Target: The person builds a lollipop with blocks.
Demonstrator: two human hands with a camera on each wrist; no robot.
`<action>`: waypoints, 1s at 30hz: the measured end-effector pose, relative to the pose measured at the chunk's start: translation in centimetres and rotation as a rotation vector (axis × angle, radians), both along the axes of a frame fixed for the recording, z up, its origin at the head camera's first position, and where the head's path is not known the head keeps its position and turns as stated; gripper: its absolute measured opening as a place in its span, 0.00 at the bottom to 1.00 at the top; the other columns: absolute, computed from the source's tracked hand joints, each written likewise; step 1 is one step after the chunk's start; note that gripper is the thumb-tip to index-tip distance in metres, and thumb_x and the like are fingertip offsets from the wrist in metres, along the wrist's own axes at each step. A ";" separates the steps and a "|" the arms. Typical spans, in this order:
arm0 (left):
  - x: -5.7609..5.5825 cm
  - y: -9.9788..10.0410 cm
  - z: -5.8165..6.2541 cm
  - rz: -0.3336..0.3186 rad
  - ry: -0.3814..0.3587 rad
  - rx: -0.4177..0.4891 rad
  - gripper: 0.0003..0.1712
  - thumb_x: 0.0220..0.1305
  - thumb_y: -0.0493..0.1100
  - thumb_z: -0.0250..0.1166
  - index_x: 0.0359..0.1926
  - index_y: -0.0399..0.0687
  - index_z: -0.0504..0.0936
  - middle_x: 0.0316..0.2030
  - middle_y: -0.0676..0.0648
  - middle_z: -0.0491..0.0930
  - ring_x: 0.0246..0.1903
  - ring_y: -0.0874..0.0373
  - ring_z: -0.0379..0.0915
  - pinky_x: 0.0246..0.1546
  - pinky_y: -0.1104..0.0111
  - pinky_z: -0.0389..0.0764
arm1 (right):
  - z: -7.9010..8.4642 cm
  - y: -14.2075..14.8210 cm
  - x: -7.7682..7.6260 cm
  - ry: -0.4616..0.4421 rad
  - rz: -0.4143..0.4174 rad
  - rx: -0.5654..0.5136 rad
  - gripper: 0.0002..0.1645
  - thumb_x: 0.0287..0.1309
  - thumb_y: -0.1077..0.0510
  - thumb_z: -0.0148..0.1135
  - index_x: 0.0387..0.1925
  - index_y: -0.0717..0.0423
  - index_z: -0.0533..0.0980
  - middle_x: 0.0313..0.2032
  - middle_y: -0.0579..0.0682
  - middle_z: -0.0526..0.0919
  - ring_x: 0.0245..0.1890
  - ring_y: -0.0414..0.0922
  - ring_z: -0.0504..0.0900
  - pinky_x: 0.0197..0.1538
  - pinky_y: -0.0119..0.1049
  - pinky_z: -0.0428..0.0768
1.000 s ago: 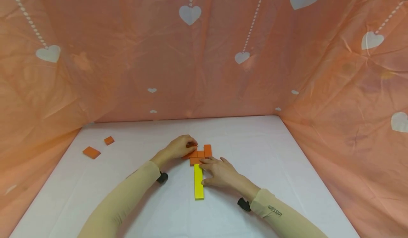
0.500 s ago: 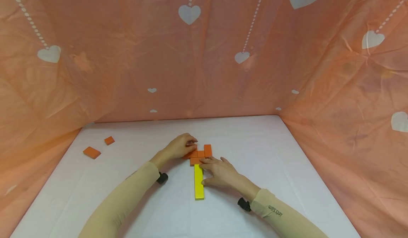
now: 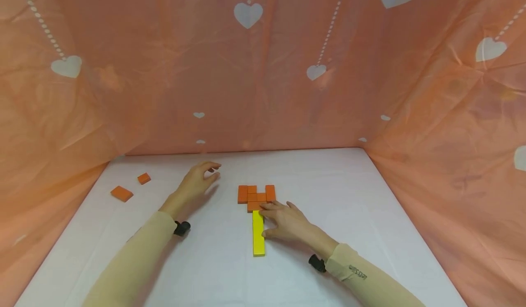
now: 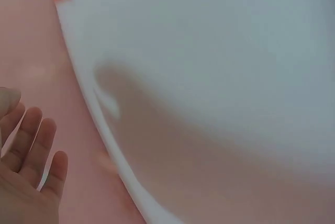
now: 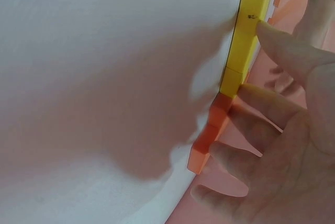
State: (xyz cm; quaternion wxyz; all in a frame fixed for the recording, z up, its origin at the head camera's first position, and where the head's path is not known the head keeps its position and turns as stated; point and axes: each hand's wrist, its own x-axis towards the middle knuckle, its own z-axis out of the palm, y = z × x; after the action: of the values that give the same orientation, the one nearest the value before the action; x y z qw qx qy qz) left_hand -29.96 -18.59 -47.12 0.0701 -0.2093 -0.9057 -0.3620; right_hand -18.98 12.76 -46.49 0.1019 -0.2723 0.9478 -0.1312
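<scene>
A flat figure of several orange blocks (image 3: 243,194) lies at the middle of the white table, joined to a long yellow strip (image 3: 258,243) below it. In the right wrist view a seam crosses the yellow strip (image 5: 246,35). My right hand (image 3: 287,222) rests at the right side of the figure, thumb at the yellow strip and fingertips along the yellow and lower orange blocks. My left hand (image 3: 195,180) is to the left of the figure, its fingers relaxed and holding nothing, above the table. In the left wrist view the left hand (image 4: 29,166) shows spread fingers.
Two loose orange pieces lie at the far left: a larger block (image 3: 121,193) and a smaller block (image 3: 144,178). White cloth covers the table (image 3: 337,183). A pink curtain (image 3: 263,83) with white hearts stands around its back and sides.
My left hand has let go of the upper left orange block and moved away to the left, leaving the block in the figure. My right hand has stayed in place.
</scene>
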 end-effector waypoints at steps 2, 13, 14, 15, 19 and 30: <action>0.1 -1.9 0.0 0.030 0.004 -0.002 0.21 0.75 0.38 0.63 0.65 0.36 0.79 0.58 0.36 0.80 0.57 0.39 0.76 0.57 0.44 0.78 | -0.1 0.0 0.0 -0.004 -0.003 -0.001 0.38 0.62 0.42 0.72 0.70 0.49 0.76 0.75 0.47 0.70 0.77 0.54 0.62 0.75 0.67 0.58; 1.4 -11.2 1.0 0.206 -0.035 -0.072 0.23 0.78 0.42 0.59 0.67 0.35 0.75 0.61 0.30 0.76 0.59 0.31 0.73 0.55 0.36 0.75 | 0.0 0.1 0.1 -0.005 -0.005 0.001 0.39 0.62 0.42 0.72 0.71 0.49 0.75 0.75 0.46 0.69 0.77 0.55 0.62 0.75 0.67 0.58; 1.5 -11.9 1.0 0.219 -0.033 -0.086 0.23 0.78 0.42 0.59 0.67 0.35 0.75 0.61 0.29 0.76 0.58 0.31 0.74 0.54 0.36 0.75 | 0.0 0.0 0.1 -0.005 -0.004 0.000 0.39 0.62 0.42 0.72 0.71 0.49 0.75 0.75 0.47 0.69 0.77 0.55 0.62 0.74 0.67 0.58; 1.5 -12.5 1.0 0.234 -0.028 -0.095 0.23 0.78 0.42 0.59 0.67 0.35 0.76 0.60 0.29 0.76 0.56 0.31 0.75 0.52 0.37 0.76 | 0.0 0.0 0.1 -0.007 -0.005 -0.002 0.39 0.62 0.42 0.72 0.71 0.49 0.75 0.75 0.46 0.69 0.77 0.55 0.62 0.75 0.67 0.58; 1.6 -14.6 0.9 0.299 -0.028 -0.130 0.23 0.77 0.44 0.60 0.66 0.36 0.76 0.58 0.26 0.76 0.53 0.29 0.77 0.45 0.34 0.77 | 0.0 0.0 0.1 -0.007 -0.003 -0.001 0.38 0.62 0.42 0.73 0.71 0.50 0.75 0.75 0.47 0.69 0.77 0.56 0.63 0.74 0.67 0.59; 1.3 -17.5 0.4 0.351 0.006 -0.194 0.23 0.72 0.43 0.64 0.60 0.30 0.80 0.53 0.25 0.81 0.52 0.27 0.78 0.49 0.37 0.75 | -0.1 0.0 -0.1 -0.011 -0.005 0.001 0.38 0.63 0.42 0.72 0.71 0.49 0.75 0.75 0.46 0.69 0.78 0.55 0.61 0.75 0.67 0.58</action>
State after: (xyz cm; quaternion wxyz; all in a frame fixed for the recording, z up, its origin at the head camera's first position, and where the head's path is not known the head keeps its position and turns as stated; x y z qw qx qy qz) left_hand -28.64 -36.13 -46.69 0.1144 -0.0552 -0.9587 -0.2546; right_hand -19.06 12.73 -46.55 0.1068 -0.2693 0.9479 -0.1323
